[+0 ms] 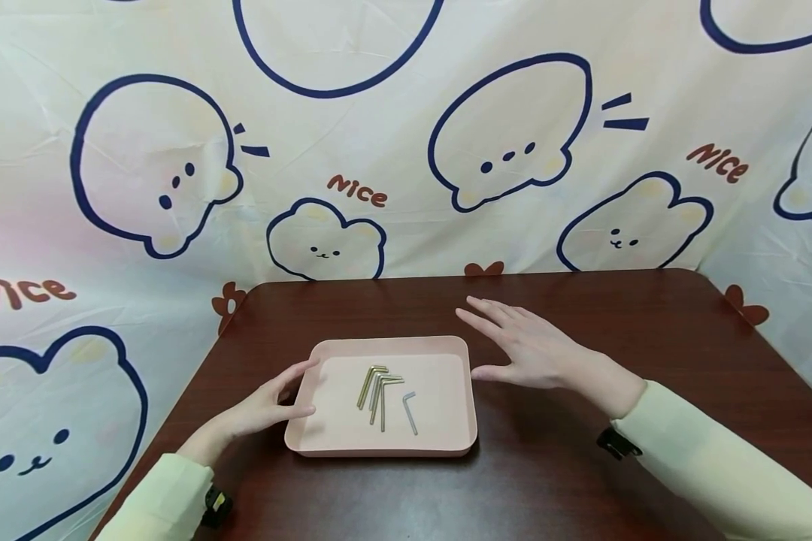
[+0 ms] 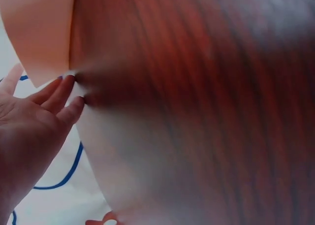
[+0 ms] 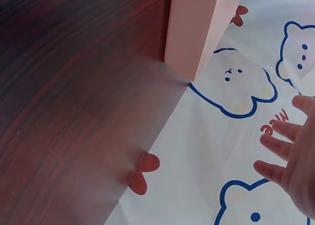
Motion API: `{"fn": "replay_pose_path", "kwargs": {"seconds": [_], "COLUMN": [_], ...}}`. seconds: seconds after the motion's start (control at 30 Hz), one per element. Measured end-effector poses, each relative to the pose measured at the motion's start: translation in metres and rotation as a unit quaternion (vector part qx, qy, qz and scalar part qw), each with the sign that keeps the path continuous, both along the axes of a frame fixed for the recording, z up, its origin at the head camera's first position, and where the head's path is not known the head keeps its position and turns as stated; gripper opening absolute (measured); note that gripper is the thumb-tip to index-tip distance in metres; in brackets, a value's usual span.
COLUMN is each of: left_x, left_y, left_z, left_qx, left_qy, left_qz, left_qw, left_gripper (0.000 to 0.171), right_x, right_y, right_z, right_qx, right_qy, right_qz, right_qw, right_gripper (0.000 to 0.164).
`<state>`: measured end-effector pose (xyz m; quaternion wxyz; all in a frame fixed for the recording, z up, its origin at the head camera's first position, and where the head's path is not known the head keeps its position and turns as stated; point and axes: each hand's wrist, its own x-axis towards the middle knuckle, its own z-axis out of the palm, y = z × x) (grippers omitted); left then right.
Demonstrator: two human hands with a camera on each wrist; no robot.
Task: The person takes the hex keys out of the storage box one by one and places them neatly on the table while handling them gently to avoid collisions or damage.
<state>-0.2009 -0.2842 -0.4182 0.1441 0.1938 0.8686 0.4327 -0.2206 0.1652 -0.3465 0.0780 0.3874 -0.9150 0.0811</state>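
Observation:
A pale pink tray [image 1: 338, 436] lies on the dark wooden table, with several L-shaped hex keys [image 1: 382, 398] in it. Most are brass-toned and overlap in a fanned group. One silver hex key [image 1: 410, 415] lies apart, to their right. My left hand [image 1: 271, 402] rests at the tray's left edge, thumb overlapping the rim and the other fingers stretched toward the far left corner. On the other side, my right hand [image 1: 531, 346] is spread with nothing in it, its thumb close to the tray's right edge. In the right wrist view those fingers [image 3: 278, 148] are loosely extended.
The dark table [image 1: 616, 323] extends around the tray. A white cloth [image 1: 406, 165] with blue-outlined bears hangs behind it and along the sides. Both wrists wear black straps [image 1: 619, 443] near light green sleeves [image 1: 704, 451].

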Motion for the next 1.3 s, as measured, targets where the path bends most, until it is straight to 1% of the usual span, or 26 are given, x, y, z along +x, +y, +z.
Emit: {"fn": "replay_pose_path", "kwargs": {"seconds": [0.03,0.23,0.37,0.63,0.83,0.93,1.1,1.3], "left_x": [-0.001,-0.004,-0.005,-0.005,-0.006,-0.006,-0.006,-0.005], "left_y": [-0.001,-0.004,-0.004,-0.003,-0.004,-0.003,-0.002,-0.003], "left_z": [-0.001,-0.009,-0.012,-0.011,-0.012,-0.012,-0.012,-0.012], "left_qx": [-0.003,-0.001,-0.007,-0.011,-0.008,-0.005,-0.004,-0.012], "left_qy": [0.005,0.008,0.017,0.019,0.013,0.010,0.009,0.010], "left_qz": [-0.005,-0.023,-0.027,-0.032,-0.031,-0.031,-0.034,-0.028], "left_qw": [1.0000,0.9997,0.9995,0.9992,0.9994,0.9994,0.9994,0.9995], "left_gripper": [0.079,0.078,0.078,0.079,0.078,0.078,0.078,0.078], "right_x": [-0.001,-0.005,-0.008,-0.016,-0.023,-0.025,-0.027,-0.031], "right_y": [0.000,-0.004,-0.008,-0.018,-0.025,-0.027,-0.031,-0.037], "right_z": [0.000,-0.002,-0.004,-0.006,-0.004,-0.003,-0.001,-0.003], "right_qx": [-0.003,-0.011,-0.022,-0.023,-0.035,-0.041,-0.049,-0.066], "right_qy": [-0.005,-0.035,-0.046,-0.073,-0.087,-0.096,-0.116,-0.141], "right_qz": [0.002,0.003,0.007,0.017,0.028,0.034,0.041,0.050], "right_qw": [1.000,0.999,0.999,0.997,0.995,0.994,0.991,0.987], "right_gripper": [0.085,0.081,0.078,0.078,0.070,0.069,0.069,0.064]}}
